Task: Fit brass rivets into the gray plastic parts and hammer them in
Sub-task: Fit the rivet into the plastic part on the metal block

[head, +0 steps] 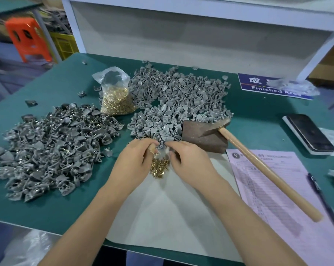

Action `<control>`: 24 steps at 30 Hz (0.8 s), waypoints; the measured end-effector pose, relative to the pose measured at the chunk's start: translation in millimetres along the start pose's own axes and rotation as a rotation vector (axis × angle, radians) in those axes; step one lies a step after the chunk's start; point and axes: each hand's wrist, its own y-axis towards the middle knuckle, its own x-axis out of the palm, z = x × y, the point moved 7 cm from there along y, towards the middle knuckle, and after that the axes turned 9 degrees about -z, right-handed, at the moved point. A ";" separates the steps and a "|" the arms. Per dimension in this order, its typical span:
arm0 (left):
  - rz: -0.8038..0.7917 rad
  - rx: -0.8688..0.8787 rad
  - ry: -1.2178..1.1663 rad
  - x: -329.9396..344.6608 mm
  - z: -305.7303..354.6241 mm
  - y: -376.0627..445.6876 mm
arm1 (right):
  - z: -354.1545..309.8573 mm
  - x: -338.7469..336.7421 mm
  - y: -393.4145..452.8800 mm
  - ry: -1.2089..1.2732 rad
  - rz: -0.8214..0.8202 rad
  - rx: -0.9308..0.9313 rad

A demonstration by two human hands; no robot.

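Both hands meet at the table's middle over a small heap of loose brass rivets (160, 167). My left hand (137, 158) and my right hand (187, 160) pinch one gray plastic part (161, 145) between their fingertips. A big pile of light gray parts (181, 100) lies just beyond. A darker pile of gray parts with brass showing (51, 150) spreads at the left. A clear bag of rivets (116, 96) stands between the piles. The hammer (258, 162) rests with its head on a rusty metal block (204, 137), right of my hands.
White paper (162, 217) lies under my forearms on the green table (258, 112). A pink form (281, 198) and a pen (323, 200) sit at the right, a phone (310, 133) beyond them. A blue "Finished Area" sign (258, 85) lies far right.
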 end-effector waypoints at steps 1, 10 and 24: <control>0.017 0.014 0.028 -1.2 1.6 0.2 | -1.1 -0.4 -0.7 0.006 0.007 -0.001; 0.040 0.009 0.050 -4.2 2.1 -1.0 | 9.3 -2.9 -8.2 0.184 -0.078 -0.112; 0.174 0.081 -0.416 -15.7 -5.1 -6.3 | 6.5 1.3 -11.8 0.233 0.055 -0.035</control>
